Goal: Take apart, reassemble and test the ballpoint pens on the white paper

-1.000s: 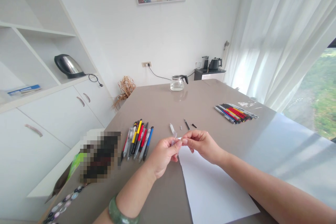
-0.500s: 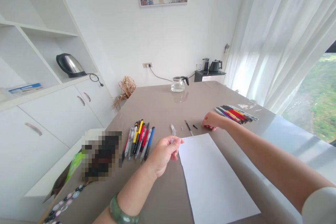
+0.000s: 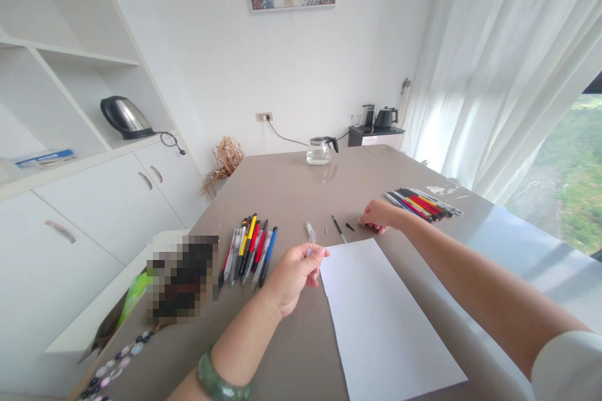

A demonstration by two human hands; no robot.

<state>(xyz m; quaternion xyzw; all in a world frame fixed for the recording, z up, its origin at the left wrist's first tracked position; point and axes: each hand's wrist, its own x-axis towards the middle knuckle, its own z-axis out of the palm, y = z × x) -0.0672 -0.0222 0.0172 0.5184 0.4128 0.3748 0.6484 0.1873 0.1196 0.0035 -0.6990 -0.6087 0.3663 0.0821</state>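
My left hand [image 3: 301,269] is closed on a clear pen barrel [image 3: 311,235], which points up and away over the table, just left of the top of a white sheet of paper [image 3: 390,319]. My right hand [image 3: 379,216] rests low on the table with its fingers curled together; what they hold, if anything, is hidden. Between the hands lie a pen refill [image 3: 338,227], a small black piece [image 3: 349,226] and a tiny clear piece [image 3: 326,230]. The right fingertips are just right of the black piece.
Several pens [image 3: 249,247] lie in a group at the left, and another row of pens [image 3: 421,203] at the right. A glass teapot [image 3: 320,151] stands far back on the table [image 3: 277,182]. A beaded strap [image 3: 117,363] lies at the near left.
My right hand has shifted slightly left, toward the small black piece. My left hand has barely moved and keeps its hold on the clear barrel.
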